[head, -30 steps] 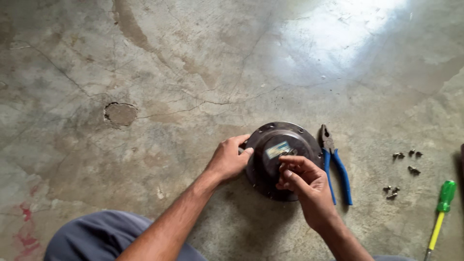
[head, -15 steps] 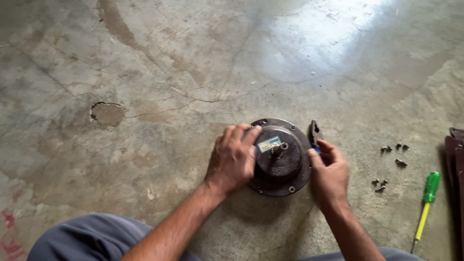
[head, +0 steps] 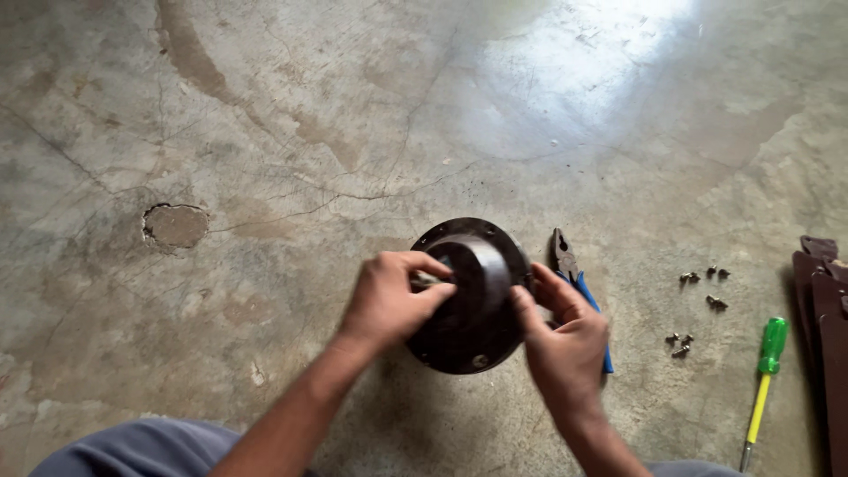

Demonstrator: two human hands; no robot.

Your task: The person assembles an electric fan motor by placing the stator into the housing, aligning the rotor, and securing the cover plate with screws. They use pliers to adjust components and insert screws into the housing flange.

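A: Two hands on one part, head view only. Left hand (head: 389, 296) is curled over the near-left edge of a dark round metal housing (head: 477, 300), fingers wrapped onto its raised centre. Right hand (head: 565, 340) is clamped on the right rim, thumb on the face.

B: Where does the housing sit?

A: On the bare concrete floor (head: 265, 132), tilted up between the hands, flange edge down toward the person. Bolt holes show along the flange.

B: How would it handle?

A: My judgement: cast or pressed metal, stiff, fairly heavy for its size, possibly greasy, so slippery on the domed part. The flat flange rim looks like the safest hold, one hand each side. It is motion-blurred, so surface detail is unclear.

B: Around it?

A: Blue-handled pliers (head: 574, 274) lie just beside the housing, partly behind the right hand. Small loose screws (head: 702, 278) are scattered further right, in two clusters. A green-and-yellow screwdriver (head: 764, 375) lies beyond them, near dark brown flat pieces (head: 821, 300) at the frame edge. A round patch (head: 177, 225) marks the floor well to the left.
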